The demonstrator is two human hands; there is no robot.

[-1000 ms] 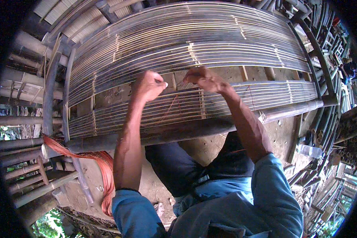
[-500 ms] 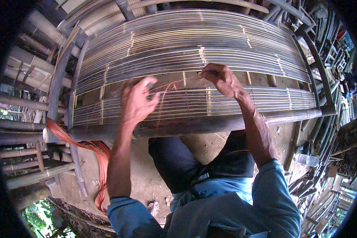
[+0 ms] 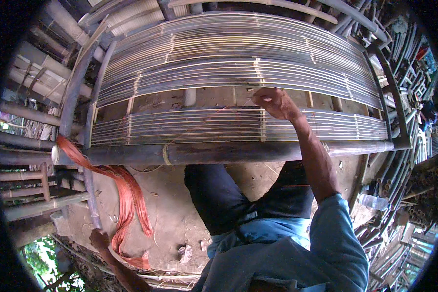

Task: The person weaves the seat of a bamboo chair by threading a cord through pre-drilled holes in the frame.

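Note:
A bamboo frame point(image 3: 214, 152) strung with rows of thin pale strips point(image 3: 180, 124) lies across in front of me. My right hand point(image 3: 275, 102) is closed in a pinch over the gap between two bands of strips. A fine reddish thread point(image 3: 219, 113) runs from near its fingertips toward the lower left. Far out at the lower left, my left hand point(image 3: 99, 238) looks closed beside a bundle of orange-red strands point(image 3: 126, 194). What its fingers hold is too small to make out. The bundle hangs over the frame's left end down to the ground.
Bamboo rails point(image 3: 29, 176) stand along the left. My knees point(image 3: 211, 194) are under the front pole. A clear plastic bottle point(image 3: 374, 202) lies at the right, near stacked bamboo poles point(image 3: 394, 180). A dry leaf point(image 3: 185, 253) rests on the dirt floor.
My left hand has swung from above the strips down to the far lower left. Loose red thread near it has stretched into a thin line. My right hand has stayed nearly in place.

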